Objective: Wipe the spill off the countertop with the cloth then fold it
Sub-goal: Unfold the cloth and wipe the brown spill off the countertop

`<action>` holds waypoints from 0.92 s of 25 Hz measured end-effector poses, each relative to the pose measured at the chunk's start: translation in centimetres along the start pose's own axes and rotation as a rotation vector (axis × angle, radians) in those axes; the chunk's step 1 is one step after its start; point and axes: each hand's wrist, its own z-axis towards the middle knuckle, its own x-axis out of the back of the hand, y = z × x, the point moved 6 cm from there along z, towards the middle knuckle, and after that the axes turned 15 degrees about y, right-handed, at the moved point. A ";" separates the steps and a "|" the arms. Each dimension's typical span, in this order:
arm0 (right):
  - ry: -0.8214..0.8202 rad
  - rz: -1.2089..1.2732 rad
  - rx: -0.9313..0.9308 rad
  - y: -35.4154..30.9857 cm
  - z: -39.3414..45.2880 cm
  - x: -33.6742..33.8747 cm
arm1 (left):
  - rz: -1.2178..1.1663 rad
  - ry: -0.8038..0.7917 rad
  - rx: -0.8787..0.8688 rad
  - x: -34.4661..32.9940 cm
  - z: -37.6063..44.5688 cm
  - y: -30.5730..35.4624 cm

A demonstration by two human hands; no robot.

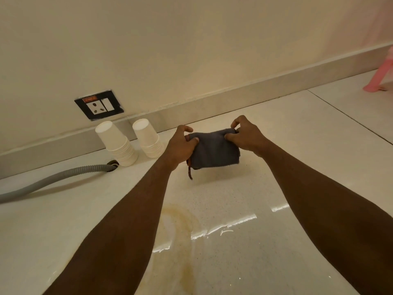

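A dark grey cloth (214, 150) is folded into a small rectangle and held just above the white countertop (297, 150). My left hand (180, 145) pinches its upper left corner. My right hand (244, 136) pinches its upper right corner. A thin reddish strand hangs from the cloth's lower left edge. A faint brownish stain (180, 218) marks the counter close to me, with wet glossy streaks (225, 228) beside it.
Two upside-down stacks of white paper cups (119, 143) (148, 139) stand by the wall on the left. A grey corrugated hose (53, 177) runs along the counter into a hole. A black wall socket (98, 104) sits above the cups. A pink object (380, 75) is at the far right.
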 end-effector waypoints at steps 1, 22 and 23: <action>-0.009 -0.023 -0.004 0.4 -0.7 -0.2 | -0.017 -0.003 0.054 -0.1 -0.6 -0.7; -0.033 -0.465 0.457 1.6 -9.8 -0.6 | 0.475 0.041 -0.429 -1.1 -8.1 -4.0; 0.008 -0.422 0.454 0.7 -9.9 0.2 | 0.423 0.076 -0.403 -0.3 -8.0 -3.2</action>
